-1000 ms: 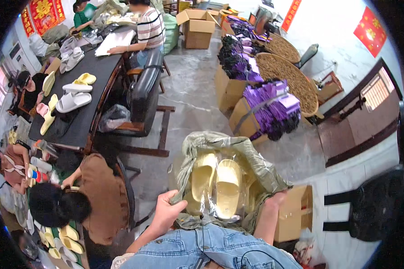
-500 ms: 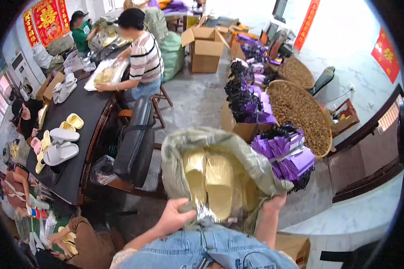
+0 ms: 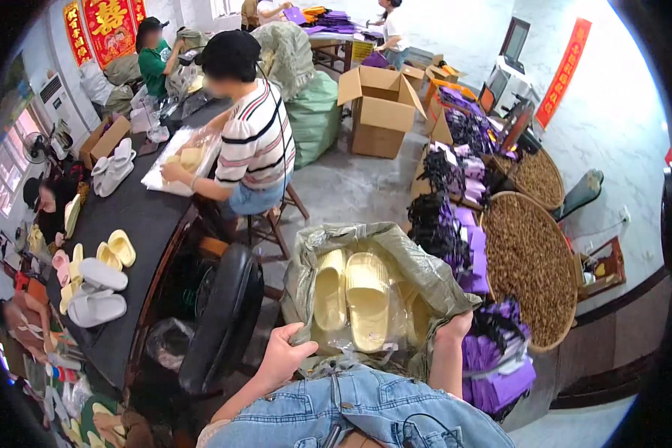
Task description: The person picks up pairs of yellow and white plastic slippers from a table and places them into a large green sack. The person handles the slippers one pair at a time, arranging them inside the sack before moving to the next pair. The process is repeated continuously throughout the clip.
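A grey-green woven sack [image 3: 439, 270] stands gaping in front of me. Inside it lie pale yellow slide sandals [image 3: 369, 302], at least partly wrapped in clear plastic. My left hand [image 3: 285, 354] is closed on the sack's near left edge, pinching a fold of the material. At the opposite side, my right hand [image 3: 453, 328] is at the sack's near right edge; its fingers are mostly hidden behind the sack cloth, and it appears to grip it. The lower part of the sack is out of sight.
On the left, a dark table [image 3: 153, 239] bears grey slides [image 3: 97, 308] and yellow slides [image 3: 122, 248]. A black padded bench [image 3: 224, 321] stands beside it. Purple bags [image 3: 496, 377] and a round basket tray [image 3: 530, 261] line the right. A person [image 3: 257, 127] sits at the table; an open carton [image 3: 381, 112] stands beyond.
My view has shifted, bringing more of the far room into sight. The sack's mouth is spread wider, and the sandals inside show more clearly. Both hands keep to the sack's edges.
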### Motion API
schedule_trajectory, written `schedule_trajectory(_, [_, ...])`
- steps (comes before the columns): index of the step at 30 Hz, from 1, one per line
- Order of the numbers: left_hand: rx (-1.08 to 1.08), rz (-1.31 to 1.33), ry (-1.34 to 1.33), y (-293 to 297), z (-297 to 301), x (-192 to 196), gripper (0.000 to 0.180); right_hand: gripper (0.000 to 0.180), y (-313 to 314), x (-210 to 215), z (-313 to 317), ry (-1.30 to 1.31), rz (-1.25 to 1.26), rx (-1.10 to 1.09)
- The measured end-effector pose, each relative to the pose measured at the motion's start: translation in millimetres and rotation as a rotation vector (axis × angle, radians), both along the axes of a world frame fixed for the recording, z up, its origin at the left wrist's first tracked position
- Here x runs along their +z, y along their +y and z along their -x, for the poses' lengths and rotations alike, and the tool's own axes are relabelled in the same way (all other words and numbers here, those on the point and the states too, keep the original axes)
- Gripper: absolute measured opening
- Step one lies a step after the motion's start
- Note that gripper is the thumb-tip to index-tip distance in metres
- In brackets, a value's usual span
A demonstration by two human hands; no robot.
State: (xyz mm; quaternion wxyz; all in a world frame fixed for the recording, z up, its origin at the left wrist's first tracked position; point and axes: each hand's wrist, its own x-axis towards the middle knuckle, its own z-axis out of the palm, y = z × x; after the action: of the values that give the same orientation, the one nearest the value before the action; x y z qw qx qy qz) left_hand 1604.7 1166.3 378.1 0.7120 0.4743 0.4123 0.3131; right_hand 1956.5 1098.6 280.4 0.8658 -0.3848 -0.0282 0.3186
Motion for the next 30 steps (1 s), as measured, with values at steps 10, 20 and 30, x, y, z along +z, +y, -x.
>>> schedule_trajectory(10, [-0.200,-0.050,-0.020,216,-143,-20,0.024,0.049,192,10,-130,0.051,0.041,-0.096])
schedule_trajectory(20, [0.224,0.049,0.007,389,-243,-3,0.014,0.042,442,-9,-250,0.057,0.112,0.081])
schedule_trajectory(30, [0.257,-0.065,-0.047,565,-306,-32,0.016,0.043,652,9,-340,-0.170,0.073,0.058])
